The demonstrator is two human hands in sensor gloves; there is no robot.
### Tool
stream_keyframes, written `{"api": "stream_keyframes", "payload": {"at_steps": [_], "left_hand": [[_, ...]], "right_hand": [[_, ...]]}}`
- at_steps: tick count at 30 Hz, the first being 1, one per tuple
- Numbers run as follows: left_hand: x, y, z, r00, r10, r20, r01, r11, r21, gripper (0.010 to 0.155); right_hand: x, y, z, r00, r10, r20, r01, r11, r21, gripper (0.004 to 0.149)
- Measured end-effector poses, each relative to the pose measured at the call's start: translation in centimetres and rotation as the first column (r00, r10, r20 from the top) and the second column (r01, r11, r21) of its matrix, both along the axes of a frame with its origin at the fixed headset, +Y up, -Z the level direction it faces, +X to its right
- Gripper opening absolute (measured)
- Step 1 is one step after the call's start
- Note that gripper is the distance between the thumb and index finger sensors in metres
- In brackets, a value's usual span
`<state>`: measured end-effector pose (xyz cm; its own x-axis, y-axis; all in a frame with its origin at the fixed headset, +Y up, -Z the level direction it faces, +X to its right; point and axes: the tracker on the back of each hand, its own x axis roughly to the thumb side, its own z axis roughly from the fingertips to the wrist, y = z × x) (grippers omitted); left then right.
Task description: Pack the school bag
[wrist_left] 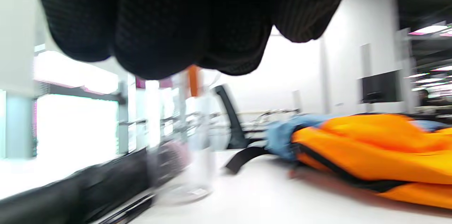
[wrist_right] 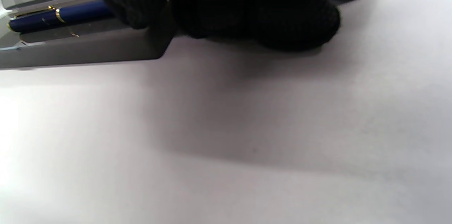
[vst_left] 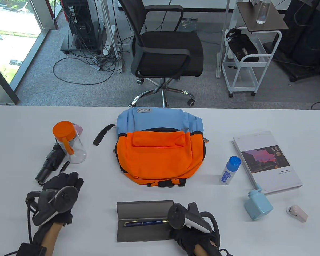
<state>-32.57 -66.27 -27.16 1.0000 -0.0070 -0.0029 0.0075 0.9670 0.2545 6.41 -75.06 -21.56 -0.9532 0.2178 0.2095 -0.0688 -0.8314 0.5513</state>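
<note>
The orange and blue backpack (vst_left: 160,149) lies flat and closed at the table's middle; it also shows in the left wrist view (wrist_left: 370,146). An open grey pen case (vst_left: 145,221) lies in front of it with a blue pen (vst_left: 146,222) inside. My right hand (vst_left: 181,232) rests at the case's right end. In the right wrist view its fingers (wrist_right: 247,8) cover the case's corner (wrist_right: 88,49) and the end of the pen (wrist_right: 70,13). My left hand (vst_left: 69,178) is empty, fingers bent, beside a black pen (vst_left: 64,166).
A clear bottle with an orange lid (vst_left: 69,144) and a folded black umbrella (vst_left: 49,162) stand at the left. At the right are a glue bottle (vst_left: 230,170), a book (vst_left: 266,161), a light blue container (vst_left: 257,204) and a small white stapler (vst_left: 296,213).
</note>
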Motion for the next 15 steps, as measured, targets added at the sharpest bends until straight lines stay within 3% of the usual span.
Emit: {"api": "stream_keyframes", "payload": {"at_steps": [5,8,11,15], "left_hand": [[-1.8,-2.3,-3.8,0.977,-0.139,-0.165,0.093,0.96,-0.263,0.053],[-2.1,-4.7,-5.3,0.964,-0.157,-0.214,0.055,0.907,-0.417,0.057],[-1.5,-6.5,-6.2,0.943,-0.261,-0.204,0.143,0.876,-0.461,0.06],[-0.7,-7.5,-6.8,0.936,-0.292,-0.198,0.169,0.864,-0.473,0.063]], "right_hand": [[0.0,0.0,0.0,1.0,0.001,-0.002,-0.001,1.0,-0.001,0.046],[-0.1,0.0,0.0,1.0,0.006,-0.006,-0.006,1.0,-0.004,0.046],[-0.1,0.0,0.1,1.0,0.009,-0.012,-0.009,1.0,-0.002,0.046],[-0.2,0.1,0.1,1.0,0.012,-0.017,-0.013,1.0,-0.005,0.046]]}}
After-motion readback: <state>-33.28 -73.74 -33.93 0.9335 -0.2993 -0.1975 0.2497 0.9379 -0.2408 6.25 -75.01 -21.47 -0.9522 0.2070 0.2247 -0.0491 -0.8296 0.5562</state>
